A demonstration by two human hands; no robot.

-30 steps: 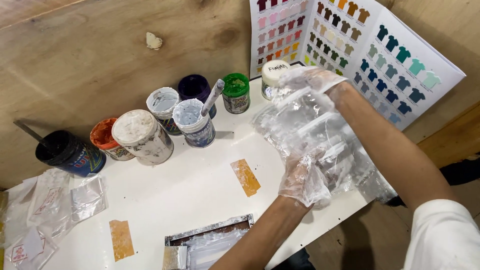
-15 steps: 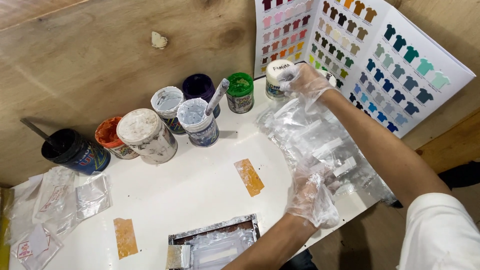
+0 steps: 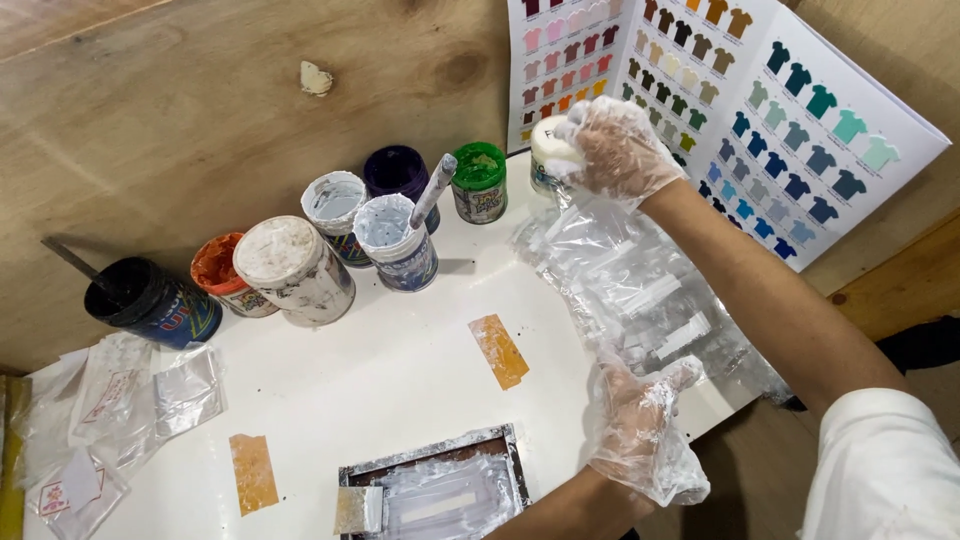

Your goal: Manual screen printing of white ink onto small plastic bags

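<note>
Reaching far across the white table (image 3: pixel 400 370), the gloved right hand (image 3: pixel 612 148) closed over the white jar (image 3: pixel 548 150) by the colour chart (image 3: pixel 760 110); left hand (image 3: pixel 645 435), loosely open, pressed the clear plastic sheet (image 3: pixel 640 290) nearer the body

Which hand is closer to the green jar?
The right hand. It rests on the white jar just right of the green jar. The left hand is far below, at the table's front edge.
</note>
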